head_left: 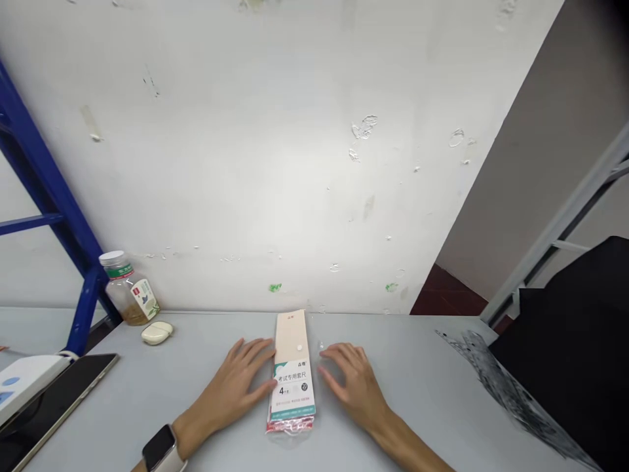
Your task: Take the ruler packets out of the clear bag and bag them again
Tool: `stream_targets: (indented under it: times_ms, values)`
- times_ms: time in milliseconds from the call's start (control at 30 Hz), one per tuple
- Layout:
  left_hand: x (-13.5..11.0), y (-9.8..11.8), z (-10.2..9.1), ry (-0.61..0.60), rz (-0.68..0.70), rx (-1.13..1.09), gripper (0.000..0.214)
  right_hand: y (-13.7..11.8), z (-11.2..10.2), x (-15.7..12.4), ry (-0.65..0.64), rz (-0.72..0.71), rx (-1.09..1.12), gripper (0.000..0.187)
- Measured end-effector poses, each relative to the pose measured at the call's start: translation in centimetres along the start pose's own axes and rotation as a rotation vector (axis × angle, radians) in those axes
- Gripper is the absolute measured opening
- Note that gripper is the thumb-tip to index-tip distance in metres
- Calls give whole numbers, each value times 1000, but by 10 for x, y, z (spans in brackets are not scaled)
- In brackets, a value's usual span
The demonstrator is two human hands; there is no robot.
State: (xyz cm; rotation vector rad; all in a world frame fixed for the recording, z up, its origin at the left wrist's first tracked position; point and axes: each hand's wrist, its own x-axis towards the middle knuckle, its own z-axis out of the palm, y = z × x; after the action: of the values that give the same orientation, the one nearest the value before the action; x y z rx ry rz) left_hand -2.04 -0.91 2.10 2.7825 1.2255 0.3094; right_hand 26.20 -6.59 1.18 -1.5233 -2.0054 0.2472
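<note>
A ruler set package (293, 380) lies lengthwise on the grey table, in a clear plastic sleeve with a beige upper part and a white and teal printed label. Its red lower end shows through the crinkled plastic. My left hand (242, 377) rests at the package's left edge, fingers spread, with the thumb and fingertips at or touching that edge. To the right, my right hand (352, 380) lies on the table with its fingers apart and slightly curled, a small gap from the package. Neither hand grips anything. A watch (160, 449) is on my left wrist.
At the back left stand a clear jar (128, 292) with a white lid and a cream earbud case (156, 332). A tablet (54, 406) and a white device (22, 380) lie at left. A black object (574, 354) is at right. A white wall (275, 164) rises behind.
</note>
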Motion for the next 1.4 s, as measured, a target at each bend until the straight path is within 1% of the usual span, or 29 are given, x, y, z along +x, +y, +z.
stream_targets:
  times_ms: [100,233,333,433,533,600,667,800,933,1067,1167,1300,1400]
  values:
    - [0,2,7,-1,19,-10,62,-10,2,-3,-83,-1,35,27]
    - [0,-1,18,41,-3,-2,73,-11,2,-1,-168,42,111,26]
    - [0,-3,26,71,-11,-43,71,-9,2,0,-200,57,213,26]
    - [1,-1,35,95,-29,-146,64,-8,2,1,-219,83,296,29]
    - [1,0,43,98,-103,-261,58,-8,3,2,-245,114,343,30]
    - [1,0,47,95,-168,-330,59,-8,2,2,-253,127,359,30]
    - [1,0,49,101,-199,-393,62,-9,2,1,-254,132,368,31]
    - [0,2,44,145,-209,-502,60,-9,2,1,-253,123,392,32]
    - [3,12,26,180,-206,-649,58,-8,1,2,-224,114,459,31]
    - [6,26,9,163,-230,-993,54,-10,-1,3,-165,143,622,26]
    - [7,34,4,154,-268,-1199,50,-11,-1,5,-151,206,735,29]
    - [6,38,3,80,-277,-1346,51,-7,3,6,-178,282,796,32]
    - [6,39,2,50,-266,-1397,49,-4,5,6,-191,296,833,32]
